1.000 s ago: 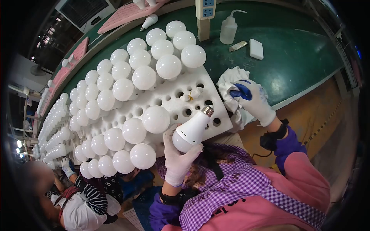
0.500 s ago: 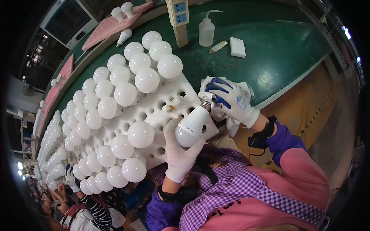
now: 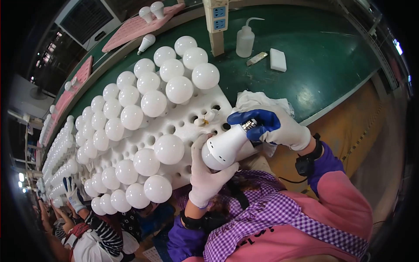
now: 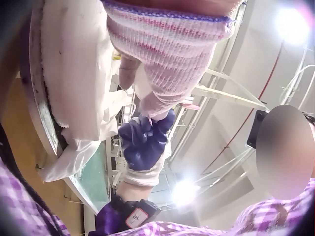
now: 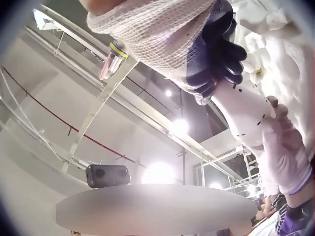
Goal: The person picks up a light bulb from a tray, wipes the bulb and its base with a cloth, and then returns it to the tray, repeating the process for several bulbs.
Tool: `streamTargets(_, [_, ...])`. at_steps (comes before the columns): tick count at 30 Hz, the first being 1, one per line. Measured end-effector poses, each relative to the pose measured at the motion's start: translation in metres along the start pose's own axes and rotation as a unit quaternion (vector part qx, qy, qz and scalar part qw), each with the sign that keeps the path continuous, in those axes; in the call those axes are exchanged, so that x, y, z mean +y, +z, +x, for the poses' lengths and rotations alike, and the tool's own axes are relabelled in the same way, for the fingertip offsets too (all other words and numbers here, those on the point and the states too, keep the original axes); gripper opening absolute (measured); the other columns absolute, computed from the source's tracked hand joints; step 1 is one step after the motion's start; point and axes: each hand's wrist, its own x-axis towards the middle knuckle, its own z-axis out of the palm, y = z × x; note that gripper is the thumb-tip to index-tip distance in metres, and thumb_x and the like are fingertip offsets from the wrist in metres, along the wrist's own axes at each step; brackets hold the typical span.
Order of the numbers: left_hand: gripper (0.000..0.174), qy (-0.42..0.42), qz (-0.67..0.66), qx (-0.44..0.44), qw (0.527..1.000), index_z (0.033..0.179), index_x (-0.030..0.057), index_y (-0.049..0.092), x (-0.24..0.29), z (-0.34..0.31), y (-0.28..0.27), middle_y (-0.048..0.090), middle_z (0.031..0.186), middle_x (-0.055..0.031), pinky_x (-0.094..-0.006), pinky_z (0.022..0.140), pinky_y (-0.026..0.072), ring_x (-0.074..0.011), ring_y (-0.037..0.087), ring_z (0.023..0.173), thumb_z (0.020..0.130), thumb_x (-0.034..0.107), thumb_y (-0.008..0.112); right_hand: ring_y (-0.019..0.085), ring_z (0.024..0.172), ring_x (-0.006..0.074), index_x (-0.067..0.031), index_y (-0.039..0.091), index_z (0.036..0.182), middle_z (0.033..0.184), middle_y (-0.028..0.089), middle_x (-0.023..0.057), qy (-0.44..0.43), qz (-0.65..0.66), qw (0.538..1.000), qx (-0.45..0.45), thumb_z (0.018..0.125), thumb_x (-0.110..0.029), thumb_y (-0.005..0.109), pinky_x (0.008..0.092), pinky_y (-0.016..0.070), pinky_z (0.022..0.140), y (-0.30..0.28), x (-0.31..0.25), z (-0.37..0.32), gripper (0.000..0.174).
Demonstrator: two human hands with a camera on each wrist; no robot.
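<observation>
A white LED bulb (image 3: 227, 146) is held tilted in front of the body, its metal screw base up and to the right. My gloved left hand (image 3: 207, 183) grips the round globe end, fingers on one side and thumb on the other. The blue-coated fingers of my right hand (image 3: 283, 126) curl round the screw base. In the right wrist view the bulb (image 5: 241, 110) spans between both hands, its base hidden by the right fingers. Just behind the right hand lies a crumpled white cloth (image 3: 262, 99). Below the bulb is a white foam tray (image 3: 203, 102) with rows of bulbs.
A squeeze bottle (image 3: 245, 41), a small packet (image 3: 256, 58) and a white block (image 3: 278, 60) stand on the green table (image 3: 323, 78). A socket post (image 3: 216, 19) rises at the back. One loose bulb (image 3: 146, 42) lies behind the tray. Another person's gloved hand (image 3: 73, 194) is at left.
My right hand has left the white cloth and come to the bulb's screw base, its fingers now round it. My left hand keeps hold of the bulb. The head view has shifted slightly.
</observation>
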Motion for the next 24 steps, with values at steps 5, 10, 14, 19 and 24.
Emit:
streamTargets(5, [0.087, -0.15, -0.264, -0.06, 0.951, 0.135, -0.0011, 0.029, 0.014, 0.006, -0.006, 0.046, 0.124, -0.015, -0.0331, 0.093, 0.0472, -0.0213, 0.055, 0.11, 0.066, 0.006, 0.081, 0.053, 0.11, 0.0245, 0.0, 0.066, 0.11, 0.111, 0.063, 0.0098, 0.013, 0.104, 0.994, 0.024, 0.072, -0.045, 0.077, 0.036, 0.0374, 0.099, 0.007, -0.008, 0.003, 0.06])
streamTargets(10, [0.087, -0.098, -0.228, -0.03, 0.968, 0.137, -0.0004, 0.026, 0.016, 0.007, 0.003, 0.046, 0.124, -0.0151, -0.0335, 0.093, 0.0477, -0.0221, 0.055, 0.109, 0.068, 0.003, 0.079, 0.054, 0.109, 0.0242, -0.0005, 0.066, 0.111, 0.111, 0.063, 0.0099, 0.065, 0.089, 0.993, 0.043, 0.073, -0.041, 0.076, 0.0354, 0.0376, 0.098, 0.008, -0.009, 0.003, 0.056])
streamTargets(14, [0.083, -0.059, -0.183, -0.035, 0.981, 0.136, -0.0007, 0.028, 0.009, 0.007, -0.001, 0.044, 0.125, -0.0155, -0.0356, 0.096, 0.0459, -0.0232, 0.053, 0.113, 0.071, 0.006, 0.078, 0.054, 0.109, 0.0221, -0.0016, 0.066, 0.111, 0.112, 0.063, 0.0092, 0.074, 0.117, 0.989, 0.043, 0.076, -0.038, 0.075, 0.0337, 0.039, 0.098, 0.009, -0.023, 0.005, 0.051])
streamTargets(19, [0.078, -0.09, -0.227, -0.025, 0.969, 0.136, -0.0012, 0.03, 0.014, 0.008, -0.003, 0.045, 0.123, -0.0146, -0.0363, 0.097, 0.045, -0.0235, 0.052, 0.113, 0.074, 0.01, 0.076, 0.055, 0.11, 0.0192, -0.0018, 0.065, 0.114, 0.114, 0.063, 0.0086, 0.044, 0.072, 0.995, 0.045, 0.077, -0.037, 0.074, 0.032, 0.04, 0.097, 0.008, -0.009, 0.002, 0.052])
streamTargets(24, [0.066, -0.179, -0.323, -0.004, 0.929, 0.133, -0.0016, 0.035, 0.027, 0.01, -0.003, 0.05, 0.119, -0.0136, -0.0319, 0.089, 0.0485, -0.0209, 0.053, 0.111, 0.079, 0.01, 0.071, 0.054, 0.099, 0.0133, 0.0001, 0.062, 0.115, 0.106, 0.06, 0.0059, 0.002, 0.056, 0.998, 0.034, 0.076, -0.016, 0.078, 0.0257, 0.0427, 0.089, 0.007, -0.014, -0.002, 0.045])
